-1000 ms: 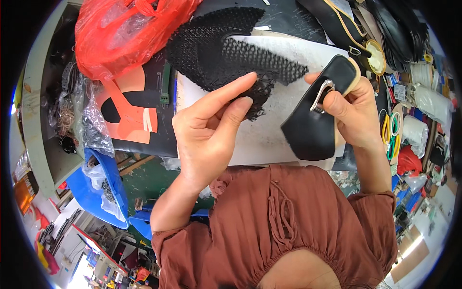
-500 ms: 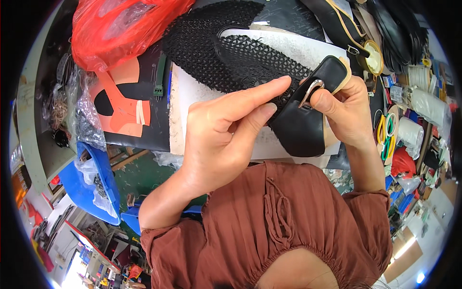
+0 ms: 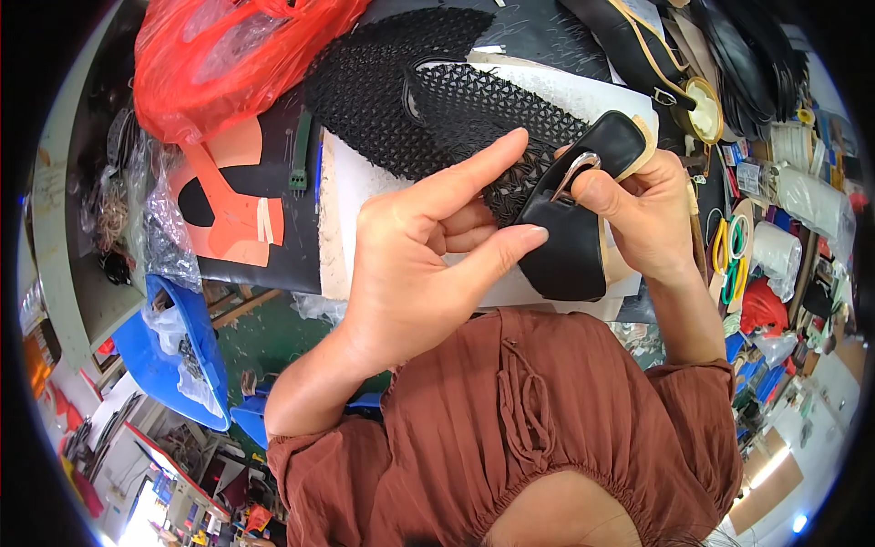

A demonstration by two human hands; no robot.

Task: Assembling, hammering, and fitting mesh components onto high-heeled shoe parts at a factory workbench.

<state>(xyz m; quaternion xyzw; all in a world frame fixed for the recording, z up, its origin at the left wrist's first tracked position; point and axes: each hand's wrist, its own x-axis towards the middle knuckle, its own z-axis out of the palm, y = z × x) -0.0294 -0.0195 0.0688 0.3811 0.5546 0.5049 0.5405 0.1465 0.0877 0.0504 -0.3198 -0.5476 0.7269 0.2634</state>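
Observation:
My right hand [image 3: 643, 211] grips a black leather piece [image 3: 567, 248] with a pale tan backing and a rounded end. Its thumb presses next to a silver metal buckle [image 3: 575, 173] fixed through the leather. To the left, my left hand [image 3: 427, 248] is open, its index finger and thumb spread apart and the other fingers curled. The thumb tip reaches the leather's left edge; whether it touches cannot be told. Black open-weave material [image 3: 474, 114] spreads over the table behind both hands and runs up to the leather piece. How they join is hidden.
White board [image 3: 556, 87] lies under the weave on a black table [image 3: 538, 41]. At left are a red plastic bag [image 3: 228, 68], orange cut pieces [image 3: 239, 219] and a blue bin [image 3: 173, 356]. A round glue container [image 3: 704, 111], a buckled strap [image 3: 633, 50] and scissors [image 3: 725, 255] are at right.
My left thumb and index finger have spread apart, the thumb moving down and right. The leather piece and my right hand have shifted slightly left.

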